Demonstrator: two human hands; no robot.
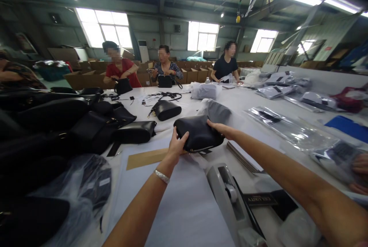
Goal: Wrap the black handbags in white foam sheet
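Note:
A black handbag (198, 132) is held between both hands over the white table, its smooth side facing up. My left hand (177, 143) grips its near left end, thumb and fingers on the edge. My right hand (220, 128) is closed on the right side, with part of its fingers hidden behind the bag. Beneath the bag lie a strip of brown card (148, 158) and large white paper sheets (172, 197). Just beyond it sits a grey bag in clear wrapping (215, 112), and a second black handbag (166, 109) lies farther left.
Many black bags (86, 128) are piled at the left. A grey tape dispenser (227, 197) stands near my right forearm, beside a stack of card (243, 157). Clear plastic bags (290, 128) lie at right. Several people work across the table; another person's hand (360, 168) shows at the right edge.

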